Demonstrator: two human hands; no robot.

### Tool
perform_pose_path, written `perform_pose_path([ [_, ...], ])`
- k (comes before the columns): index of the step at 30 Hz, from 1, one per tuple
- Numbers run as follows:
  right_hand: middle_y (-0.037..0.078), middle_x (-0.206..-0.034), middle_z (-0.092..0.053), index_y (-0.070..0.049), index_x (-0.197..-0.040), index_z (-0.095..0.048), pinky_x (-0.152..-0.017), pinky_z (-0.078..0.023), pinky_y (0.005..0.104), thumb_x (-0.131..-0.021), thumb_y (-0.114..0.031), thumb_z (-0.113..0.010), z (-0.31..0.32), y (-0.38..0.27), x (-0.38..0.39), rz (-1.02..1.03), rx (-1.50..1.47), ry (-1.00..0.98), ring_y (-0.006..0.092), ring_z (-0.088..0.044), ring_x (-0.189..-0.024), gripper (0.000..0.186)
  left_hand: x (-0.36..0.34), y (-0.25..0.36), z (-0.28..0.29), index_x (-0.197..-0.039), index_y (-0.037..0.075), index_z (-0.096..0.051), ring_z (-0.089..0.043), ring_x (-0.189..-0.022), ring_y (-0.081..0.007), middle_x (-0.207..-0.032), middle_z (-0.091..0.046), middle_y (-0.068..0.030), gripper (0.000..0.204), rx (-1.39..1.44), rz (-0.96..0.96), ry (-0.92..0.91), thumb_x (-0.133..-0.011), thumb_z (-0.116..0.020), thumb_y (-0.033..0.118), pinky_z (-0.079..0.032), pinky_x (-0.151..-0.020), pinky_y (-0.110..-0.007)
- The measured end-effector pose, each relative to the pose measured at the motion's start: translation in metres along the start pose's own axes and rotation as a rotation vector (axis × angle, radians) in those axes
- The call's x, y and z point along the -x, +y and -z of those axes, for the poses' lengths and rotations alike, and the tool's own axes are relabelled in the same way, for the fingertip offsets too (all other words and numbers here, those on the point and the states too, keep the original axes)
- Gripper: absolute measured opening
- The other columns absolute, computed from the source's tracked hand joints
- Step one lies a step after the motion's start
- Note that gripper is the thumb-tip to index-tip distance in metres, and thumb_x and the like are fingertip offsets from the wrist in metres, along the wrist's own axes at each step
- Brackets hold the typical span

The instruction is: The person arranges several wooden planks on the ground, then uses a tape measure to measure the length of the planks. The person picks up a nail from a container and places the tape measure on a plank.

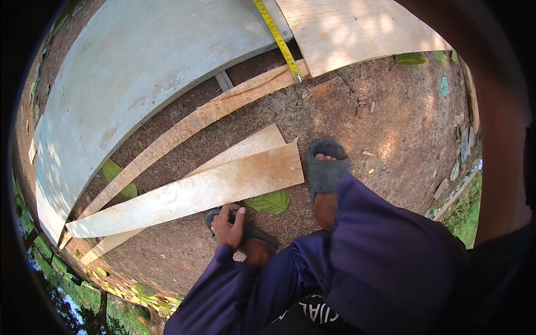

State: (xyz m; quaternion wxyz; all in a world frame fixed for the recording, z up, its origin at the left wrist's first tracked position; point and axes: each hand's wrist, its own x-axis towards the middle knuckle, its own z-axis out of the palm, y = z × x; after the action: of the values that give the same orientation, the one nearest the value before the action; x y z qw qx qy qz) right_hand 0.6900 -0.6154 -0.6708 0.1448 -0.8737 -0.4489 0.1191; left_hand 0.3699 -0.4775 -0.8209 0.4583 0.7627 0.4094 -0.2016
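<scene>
We are seeing the left hand (228, 226) at the dark rubber left sandal (261, 235) in the lower centre, its grip loosely bent and released, with nothing showing in it; the right hand is falling outside the frame, so we cannot tell its grip. Just above those fingertips, the broad, pale plywood strip with a brown-stained end (195, 187) is lying across the centre left, crossing over a second pale wooden strip (254, 144). We are judging that a push on the upper piece could be sliding it off the lower, since neither is showing any fastening, and its jagged right corner could be snagging skin or cloth. The dark grey right sandal (329, 178) is standing just beside that end, so a careless step could be cracking it. At the top centre, the yellow tape blade (276, 36) is spanning the large grey panel (151, 50) and the long, narrow tan wooden strip (167, 134); a knock could be shifting it. A broad green leaf (271, 202) and loose dark blue cloth (385, 245) are crowding the foot space.
</scene>
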Motion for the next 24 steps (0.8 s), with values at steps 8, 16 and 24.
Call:
perform_pose_path([
  [8, 0.005, -0.119, -0.064, -0.012, -0.119, -0.065, -0.093, -0.048, 0.0385, -0.098, -0.037, -0.051, -0.0025, -0.0026, 0.0086, -0.01, -0.01, 0.005, 0.0238, -0.059, -0.112, 0.036, -0.0009, 0.0022, -0.0001, -0.094, 0.009, -0.07, -0.069, -0.074, -0.0306, -0.078, -0.072, -0.0123, 0.026, 0.021, -0.013, 0.003, -0.087, -0.071, 0.034, -0.049, -0.072, -0.041],
  [16, 0.006, -0.123, -0.063, -0.011, -0.122, -0.064, -0.096, -0.048, 0.0379, -0.099, -0.037, -0.049, -0.0013, 0.0002, 0.0068, -0.006, -0.016, 0.017, 0.0237, -0.059, -0.115, 0.038, -0.0048, 0.0027, -0.0015, -0.095, 0.008, -0.07, -0.069, -0.073, -0.0302, -0.077, -0.072, -0.0129, 0.026, 0.023, -0.012, 0.003, -0.087, -0.071, 0.033, -0.049, -0.072, -0.041],
  [24, 0.006, -0.127, -0.062, -0.011, -0.126, -0.063, -0.098, -0.047, 0.0373, -0.101, -0.037, -0.046, 0.0025, -0.0001, 0.0045, 0.002, -0.022, 0.022, 0.0236, -0.058, -0.119, 0.04, -0.0045, 0.0014, -0.0015, -0.095, 0.007, -0.069, -0.069, -0.073, -0.0301, -0.077, -0.072, -0.0132, 0.026, 0.014, -0.027, 0.011, -0.088, -0.071, 0.032, -0.049, -0.071, -0.041],
])
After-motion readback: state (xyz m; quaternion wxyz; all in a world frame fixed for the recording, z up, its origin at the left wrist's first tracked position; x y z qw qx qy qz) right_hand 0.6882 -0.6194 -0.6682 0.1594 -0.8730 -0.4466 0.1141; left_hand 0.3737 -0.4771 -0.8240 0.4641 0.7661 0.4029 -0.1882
